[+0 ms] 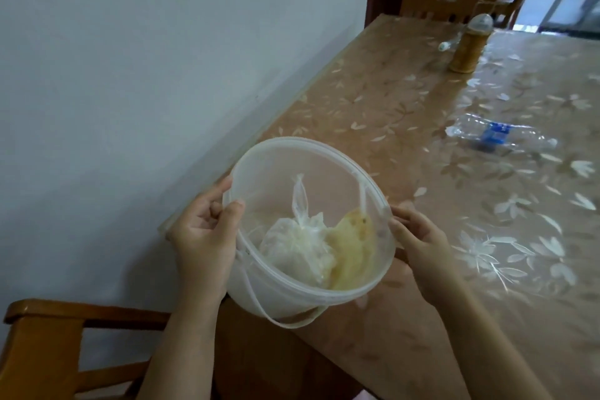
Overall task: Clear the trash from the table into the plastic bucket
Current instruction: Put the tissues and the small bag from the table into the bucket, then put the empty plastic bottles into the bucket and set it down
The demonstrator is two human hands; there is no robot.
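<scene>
A translucent white plastic bucket [292,172] is tilted toward me over the near left edge of the table. My left hand [204,237] grips its left rim, thumb inside. My right hand [418,237] holds its right side from outside. Inside lie a knotted clear plastic bag [298,240] and a yellowish scrap [350,247]. The bucket's thin handle hangs below it. A crushed clear plastic bottle with a blue label [496,136] lies on the table [406,101] farther right.
A bottle in a woven tan sleeve [469,49] stands at the far end, with a small white item [446,44] beside it. A wall runs along the table's left side. One wooden chair [42,344] is at bottom left, another [451,1] at the far end.
</scene>
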